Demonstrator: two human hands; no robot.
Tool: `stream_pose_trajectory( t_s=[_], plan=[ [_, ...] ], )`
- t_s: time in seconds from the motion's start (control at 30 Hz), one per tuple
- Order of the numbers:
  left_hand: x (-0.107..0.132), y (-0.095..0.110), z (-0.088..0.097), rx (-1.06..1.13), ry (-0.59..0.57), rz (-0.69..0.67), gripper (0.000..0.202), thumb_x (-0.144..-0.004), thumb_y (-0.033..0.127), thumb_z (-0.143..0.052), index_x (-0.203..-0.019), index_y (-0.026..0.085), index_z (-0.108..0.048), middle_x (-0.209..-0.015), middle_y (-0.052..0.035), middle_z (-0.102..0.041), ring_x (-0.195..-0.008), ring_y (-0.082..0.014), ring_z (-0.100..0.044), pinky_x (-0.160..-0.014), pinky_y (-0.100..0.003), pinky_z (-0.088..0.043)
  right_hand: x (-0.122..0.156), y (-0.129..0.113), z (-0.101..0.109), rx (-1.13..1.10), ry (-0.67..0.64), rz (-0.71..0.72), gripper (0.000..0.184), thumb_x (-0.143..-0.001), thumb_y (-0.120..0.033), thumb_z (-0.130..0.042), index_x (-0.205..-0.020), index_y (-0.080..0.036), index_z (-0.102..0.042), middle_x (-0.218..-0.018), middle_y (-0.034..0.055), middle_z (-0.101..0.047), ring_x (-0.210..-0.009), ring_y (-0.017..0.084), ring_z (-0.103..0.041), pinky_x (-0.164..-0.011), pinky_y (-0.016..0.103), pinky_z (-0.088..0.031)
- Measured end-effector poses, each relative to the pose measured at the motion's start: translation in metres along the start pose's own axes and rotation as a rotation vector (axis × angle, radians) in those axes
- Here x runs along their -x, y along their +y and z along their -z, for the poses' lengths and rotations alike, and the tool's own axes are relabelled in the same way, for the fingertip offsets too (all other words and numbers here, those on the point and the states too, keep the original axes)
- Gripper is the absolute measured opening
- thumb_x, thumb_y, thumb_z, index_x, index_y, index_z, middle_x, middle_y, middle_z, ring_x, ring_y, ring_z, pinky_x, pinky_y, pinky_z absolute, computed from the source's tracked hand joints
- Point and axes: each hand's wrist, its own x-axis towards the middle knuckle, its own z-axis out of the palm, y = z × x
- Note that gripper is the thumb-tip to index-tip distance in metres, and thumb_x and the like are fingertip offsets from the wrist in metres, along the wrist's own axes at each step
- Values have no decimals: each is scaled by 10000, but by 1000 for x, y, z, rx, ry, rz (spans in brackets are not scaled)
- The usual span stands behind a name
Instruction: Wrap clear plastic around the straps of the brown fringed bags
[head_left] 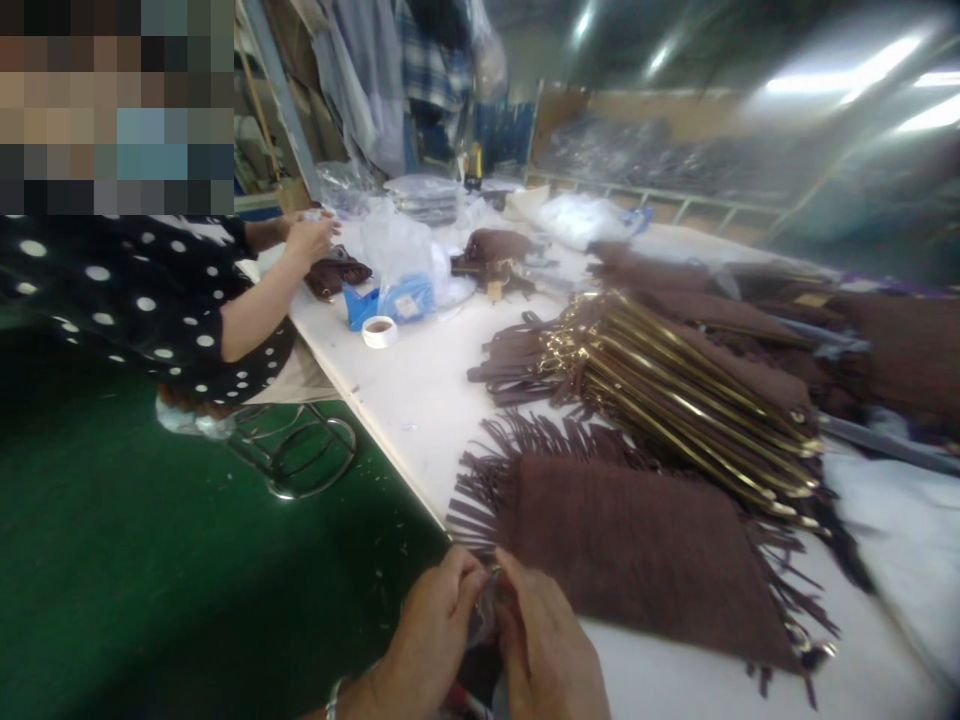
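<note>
At the table's near edge, my left hand (431,625) and my right hand (551,635) are close together, their fingers pinched around something small between them. A bit of clear, shiny material and a gold glint show there, but the fingers hide what it is. Just beyond my hands lies a flat brown fringed suede bag (622,540), with fringe along its far side and both ends. Metal hardware shows at its right corner. Behind it is a stack of brown bags (697,390) with gold zippers or trim and gold clasps.
Across the white table (420,400) are a roll of tape (379,331), a blue packet in clear plastic (405,297) and more brown bags (499,250). A co-worker in a polka-dot top (150,300) works at the left edge, near a metal stool (311,450) on the green floor.
</note>
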Motion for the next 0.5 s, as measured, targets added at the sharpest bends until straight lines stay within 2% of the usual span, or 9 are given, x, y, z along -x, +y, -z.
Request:
stream_pose_trajectory(
  t_s=[0.1, 0.23, 0.33, 0.4, 0.5],
  plan=[
    [-1, 3, -3, -47, 7, -18, 296, -972, 437, -402, -943, 197, -572, -819, -44, -668, -754, -211, -617, -693, -287, -418, -4, -5, -5, 23, 0, -64, 448, -894, -84, -372, -1321, -183, -464, -1055, 81, -695, -875, 237, -661, -754, 375, -589],
    [-1, 10, -3, 97, -34, -45, 292, -974, 445, -417, -994, 182, -543, -856, -49, -669, -767, -200, -626, -695, -286, -437, -12, -11, -2, 84, 20, -84, 351, -915, -108, -366, -1229, -169, -511, -993, 84, -704, -828, 247, -666, -724, 387, -586],
    [7, 4, 3, 306, -108, 39, 337, -930, 504, -508, -1040, 186, -495, -806, -32, -666, -717, -195, -632, -621, -274, -447, -17, -14, 3, 115, 91, -118, 278, -957, -169, -363, -1190, -152, -514, -949, 91, -700, -806, 223, -680, -693, 335, -583],
    [14, -5, 7, 441, -192, 123, 399, -882, 526, -585, -1067, 192, -471, -843, -45, -676, -738, -218, -656, -594, -281, -472, -18, -15, 3, 134, 139, -134, 268, -977, -200, -343, -1178, -146, -511, -914, 86, -694, -793, 207, -682, -686, 306, -574],
    [20, -16, 10, 550, -317, 270, 461, -795, 556, -674, -971, 163, -511, -798, -73, -684, -655, -236, -665, -573, -335, -519, -18, -16, -2, 197, 211, -132, 274, -980, -204, -313, -1152, -143, -517, -917, 92, -692, -804, 206, -684, -705, 304, -564]
  ],
)
